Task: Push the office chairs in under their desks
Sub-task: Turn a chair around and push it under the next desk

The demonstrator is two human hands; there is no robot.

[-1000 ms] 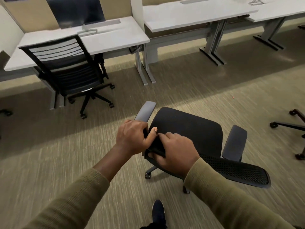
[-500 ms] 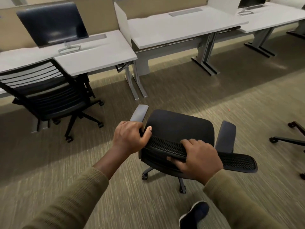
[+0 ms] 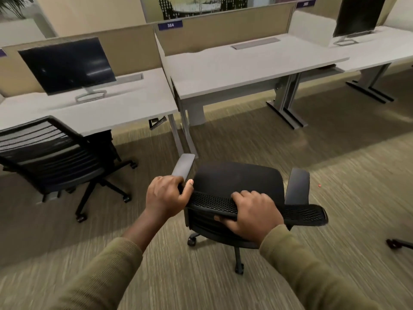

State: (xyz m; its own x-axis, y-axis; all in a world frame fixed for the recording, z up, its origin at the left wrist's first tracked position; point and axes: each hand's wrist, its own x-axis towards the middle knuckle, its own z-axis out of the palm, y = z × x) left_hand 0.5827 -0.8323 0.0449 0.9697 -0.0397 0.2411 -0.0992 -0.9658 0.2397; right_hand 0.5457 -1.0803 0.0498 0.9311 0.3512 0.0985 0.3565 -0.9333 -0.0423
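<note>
Mesh-back office chair (image 3: 237,180): stands on the carpet (image 3: 335,153) in front of the empty desk (image 3: 245,70), apart from it, seat turned toward it and wholly out from under it.

Left grip (image 3: 166,196): clamped on the left end of the chair's backrest (image 3: 301,212), fingers curled over, thumb pressed on the mesh, just behind the left armrest (image 3: 182,165), the corner nearest the empty desk's left leg.

Right grip (image 3: 252,217): clamped on the backrest's top edge near its middle, fingers over the top, thumb underneath.

Slat-back chair (image 3: 51,157): sits left of the empty desk, partly under the neighbouring desk (image 3: 111,108), back and casters out in the open.

Monitor (image 3: 67,63): stands left of the empty desk, upright, screen dark.

Second monitor (image 3: 357,16): stands right of the empty desk, upright, screen dark.

Number plate (image 3: 170,25): hangs behind the empty desk's left corner and reads 304.
</note>
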